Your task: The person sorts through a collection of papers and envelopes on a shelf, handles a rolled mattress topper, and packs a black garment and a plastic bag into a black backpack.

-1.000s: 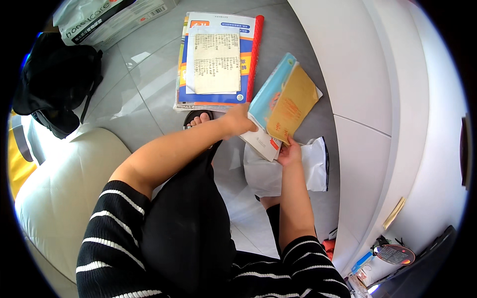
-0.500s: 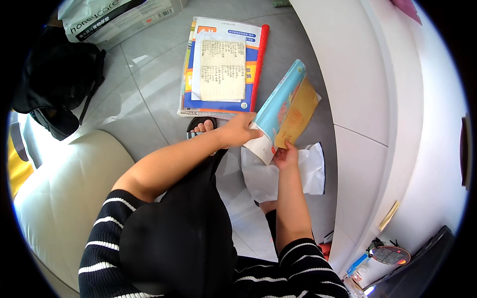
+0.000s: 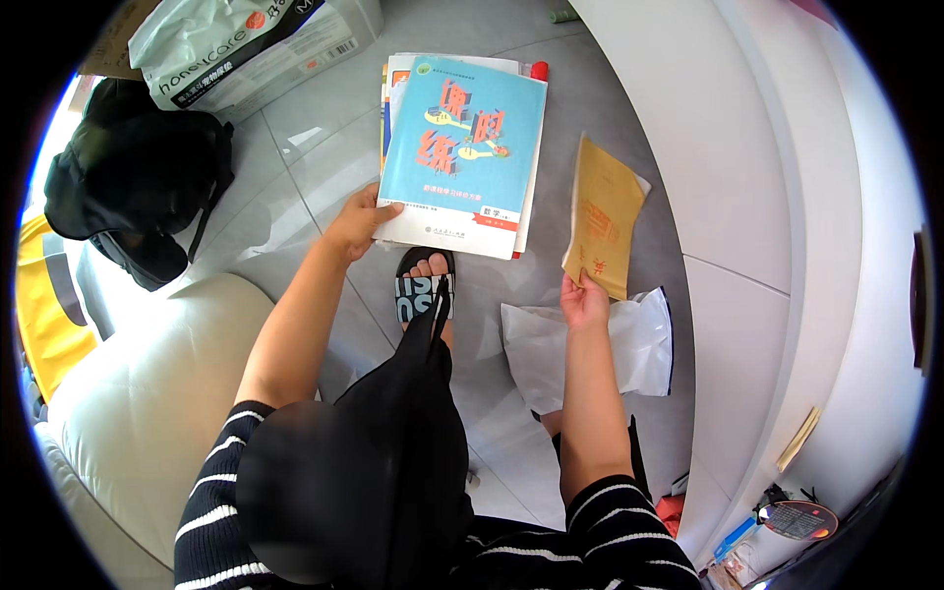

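The left hand [image 3: 356, 221] now pinches the near left corner of a blue book [image 3: 462, 157], thumb on the cover and fingers underneath, and the book lies flat on top of the stack [image 3: 393, 98] on the floor; half a second ago both hands held the blue book and a thin yellow booklet [image 3: 602, 216] together, fanned and tilted in the air to the right of that stack. So the pair has been split: the blue book has gone onto the stack and hides the white-faced cover that topped it before, while the booklet stays behind in the right hand [image 3: 584, 300], well to the right of the blue book and apart from it. That hand's grip is closed on the booklet's lower edge, fingertips and thumb clamped, holding it upright and leaning slightly away. I judge the blue book as good as sorted, the booklet still to be placed. The left arm is stretched forward and bare from elbow to wrist, reaching across the knee; the right forearm rises almost straight up from the lap, elbow tucked. Below the blue book a sandalled foot [image 3: 425, 285] shows on the grey tiles, and to its lower right, under the right hand, lies a white plastic bag [image 3: 629, 344]. Far left of the book sit a black backpack [image 3: 138, 187] and a cream sofa [image 3: 128, 393].
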A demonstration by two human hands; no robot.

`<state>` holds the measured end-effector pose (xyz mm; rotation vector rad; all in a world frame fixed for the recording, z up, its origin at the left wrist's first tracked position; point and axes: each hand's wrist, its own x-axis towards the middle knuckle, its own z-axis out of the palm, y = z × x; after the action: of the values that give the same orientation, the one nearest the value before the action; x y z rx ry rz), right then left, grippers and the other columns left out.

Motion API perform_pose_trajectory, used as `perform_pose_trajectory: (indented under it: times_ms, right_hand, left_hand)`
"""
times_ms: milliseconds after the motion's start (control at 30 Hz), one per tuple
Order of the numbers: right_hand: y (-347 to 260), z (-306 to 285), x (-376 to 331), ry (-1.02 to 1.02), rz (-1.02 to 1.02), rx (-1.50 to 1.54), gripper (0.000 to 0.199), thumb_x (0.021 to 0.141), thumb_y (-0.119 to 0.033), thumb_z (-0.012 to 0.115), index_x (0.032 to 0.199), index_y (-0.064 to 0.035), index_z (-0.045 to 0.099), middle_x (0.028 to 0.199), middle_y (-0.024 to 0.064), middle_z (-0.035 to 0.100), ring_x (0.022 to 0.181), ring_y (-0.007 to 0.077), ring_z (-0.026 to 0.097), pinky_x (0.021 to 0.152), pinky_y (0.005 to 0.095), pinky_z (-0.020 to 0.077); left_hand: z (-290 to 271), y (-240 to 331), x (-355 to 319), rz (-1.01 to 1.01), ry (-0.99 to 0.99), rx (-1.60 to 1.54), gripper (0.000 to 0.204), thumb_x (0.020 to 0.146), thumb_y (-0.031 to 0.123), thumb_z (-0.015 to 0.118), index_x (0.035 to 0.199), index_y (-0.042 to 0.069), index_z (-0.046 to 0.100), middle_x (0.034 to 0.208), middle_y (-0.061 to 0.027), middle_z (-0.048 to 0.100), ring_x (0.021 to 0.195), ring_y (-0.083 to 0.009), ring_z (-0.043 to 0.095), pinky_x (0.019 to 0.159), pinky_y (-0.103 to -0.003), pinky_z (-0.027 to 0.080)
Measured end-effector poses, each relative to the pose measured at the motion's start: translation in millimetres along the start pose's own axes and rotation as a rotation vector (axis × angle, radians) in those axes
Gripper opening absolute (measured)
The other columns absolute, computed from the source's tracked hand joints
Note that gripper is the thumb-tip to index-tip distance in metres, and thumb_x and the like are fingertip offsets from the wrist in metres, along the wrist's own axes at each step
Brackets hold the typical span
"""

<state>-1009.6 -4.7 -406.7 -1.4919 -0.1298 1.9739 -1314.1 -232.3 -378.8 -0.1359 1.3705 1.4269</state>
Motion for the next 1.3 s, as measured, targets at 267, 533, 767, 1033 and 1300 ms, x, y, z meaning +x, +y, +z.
perform_pose_trajectory:
  times_ms: [267,533,767,1033,1300]
  right_hand:
    - [57.8,60.9,-69.2,-0.537,0.211,0.14,0.034,0.091,0.002,0.05,0.125,-0.0021,0.046,0.122,0.0122,0.056,0.105,0.0243,0.06,0.085,0.0368,0.0555]
    - [116.9,107.6,-70.1,-0.371,0.444,-0.75,0.036,0.087,-0.028,0.065,0.105,0.0008,0.056,0.093,0.0128,0.064,0.079,0.0197,0.065,0.067,0.0316,0.0545]
    - [28.6,94.4,-19.8,-0.113,-0.46,-0.879,0.042,0.083,-0.039,0.07,0.095,0.0005,0.061,0.084,0.0056,0.062,0.072,0.0129,0.057,0.067,0.0295,0.0471]
    - [47.6,142.7,11.5,-0.171,-0.058,-1.193,0.076,0.071,-0.055,0.074,0.112,0.0061,0.058,0.107,0.0156,0.063,0.099,0.0244,0.061,0.086,0.0377,0.0471]
    - [26.0,148.1,9.4,-0.439,0.368,-1.135,0.071,0.071,-0.043,0.078,0.118,0.0068,0.057,0.112,0.02,0.063,0.103,0.0269,0.062,0.086,0.0366,0.0497]
  left_hand:
    - [8.5,-5.0,-4.5,0.113,-0.119,-0.165,0.037,0.088,0.008,0.061,0.122,0.002,0.05,0.11,-0.0093,0.063,0.097,-0.0194,0.062,0.085,-0.035,0.052]
    - [3.2,-0.5,2.7,-0.043,0.338,0.389,0.036,0.089,0.027,0.061,0.113,0.001,0.057,0.099,-0.0082,0.062,0.084,-0.016,0.061,0.071,-0.029,0.051]
    - [17.9,20.3,24.1,0.103,0.577,0.502,0.074,0.08,0.054,0.066,0.12,-0.006,0.052,0.098,-0.0121,0.062,0.09,-0.0193,0.058,0.07,-0.026,0.047]
    - [22.8,38.2,45.7,-0.182,0.267,0.365,0.082,0.067,0.05,0.079,0.119,-0.007,0.053,0.109,-0.0141,0.064,0.098,-0.0249,0.062,0.087,-0.032,0.045]
    - [32.7,31.9,20.0,-0.193,0.015,-0.029,0.067,0.075,0.027,0.076,0.128,-0.002,0.046,0.122,-0.0178,0.056,0.109,-0.0284,0.058,0.093,-0.04,0.047]
